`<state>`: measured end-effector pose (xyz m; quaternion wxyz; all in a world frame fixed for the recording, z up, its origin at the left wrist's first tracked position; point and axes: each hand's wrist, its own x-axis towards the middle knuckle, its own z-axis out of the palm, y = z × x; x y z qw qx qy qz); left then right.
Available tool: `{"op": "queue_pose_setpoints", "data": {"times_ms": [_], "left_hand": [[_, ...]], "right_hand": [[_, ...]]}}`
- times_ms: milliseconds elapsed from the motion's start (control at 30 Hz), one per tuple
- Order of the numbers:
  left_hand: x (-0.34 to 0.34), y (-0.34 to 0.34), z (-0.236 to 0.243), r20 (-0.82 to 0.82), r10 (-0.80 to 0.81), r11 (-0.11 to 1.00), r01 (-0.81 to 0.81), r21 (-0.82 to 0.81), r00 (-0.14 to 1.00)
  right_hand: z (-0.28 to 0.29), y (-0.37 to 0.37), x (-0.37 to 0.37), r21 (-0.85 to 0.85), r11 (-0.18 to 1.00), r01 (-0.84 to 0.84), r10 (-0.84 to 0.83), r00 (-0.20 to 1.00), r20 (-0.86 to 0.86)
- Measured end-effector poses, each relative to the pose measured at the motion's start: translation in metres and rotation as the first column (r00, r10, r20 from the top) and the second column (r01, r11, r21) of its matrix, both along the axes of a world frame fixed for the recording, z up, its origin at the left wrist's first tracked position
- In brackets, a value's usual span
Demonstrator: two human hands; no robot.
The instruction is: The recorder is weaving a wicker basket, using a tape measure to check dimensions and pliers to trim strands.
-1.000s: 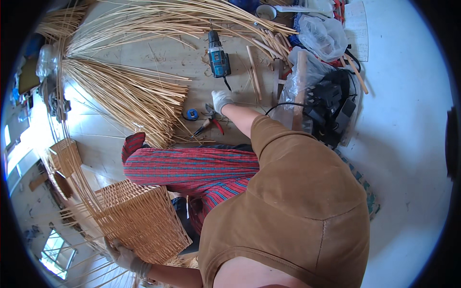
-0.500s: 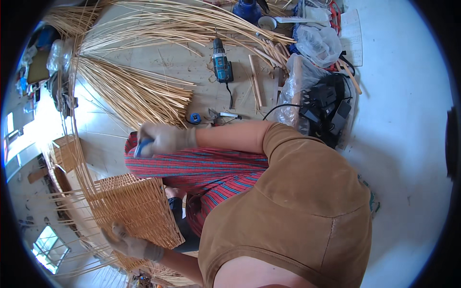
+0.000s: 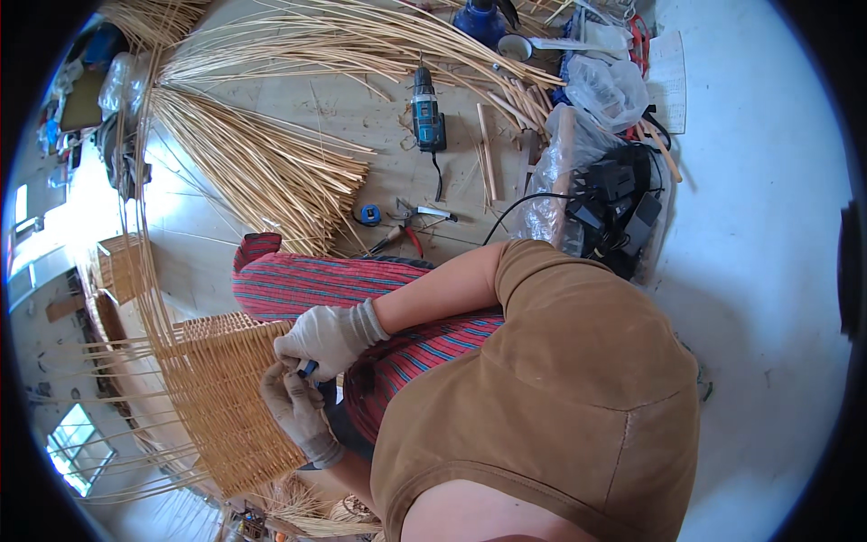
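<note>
A tan woven wicker panel [image 3: 226, 397] lies across my lap, its long uncut stakes fanning out past its far edge. At the edge nearest my body, my gloved right hand [image 3: 325, 341] is closed around a small blue-handled tool [image 3: 308, 369]; its working end is hidden. My gloved left hand [image 3: 296, 411] is right beside it, fingers bent and closed at the same edge. Whatever lies between those left fingers is too hidden to name. Both hands nearly touch at the blue tool. A red striped cloth [image 3: 307, 285] covers my leg next to the panel.
On the floor to the right lie a bundle of willow rods [image 3: 271, 172], a teal cordless drill [image 3: 428, 117], a blue tape measure [image 3: 368, 215] and red-handled pliers [image 3: 413, 240]. Beyond them are black power adapters [image 3: 623, 203] and plastic bags [image 3: 607, 95]. A woven box [image 3: 125, 266] stands ahead.
My right hand has come down from above the striped cloth to the panel's near edge with the blue-handled tool. My left hand has moved from the panel's face to that edge, beside it.
</note>
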<state>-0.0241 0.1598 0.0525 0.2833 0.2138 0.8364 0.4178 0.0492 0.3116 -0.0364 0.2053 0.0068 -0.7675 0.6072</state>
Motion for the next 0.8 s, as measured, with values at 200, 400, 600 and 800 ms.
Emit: {"op": "queue_pose_setpoints", "data": {"times_ms": [200,400,600,800], "left_hand": [[0.000,-0.013,-0.005,-0.005,0.106,0.986,-0.105,-0.126,0.994],[-0.009,-0.013,-0.004,0.071,0.026,1.000,-0.025,-0.012,0.997],[-0.004,-0.023,-0.001,0.128,0.092,0.993,-0.099,0.056,0.988],[-0.001,-0.027,0.050,0.093,0.285,0.931,-0.299,0.210,0.954]], "right_hand": [[0.008,-0.001,-0.003,-0.011,0.998,0.065,-0.066,0.997,-0.046],[0.004,0.006,-0.002,-0.033,0.999,-0.025,0.025,1.000,0.008],[0.015,-0.001,-0.003,-0.088,0.978,-0.188,0.192,0.980,0.047],[0.036,0.013,0.002,-0.095,0.946,-0.309,0.309,0.951,-0.013]]}}
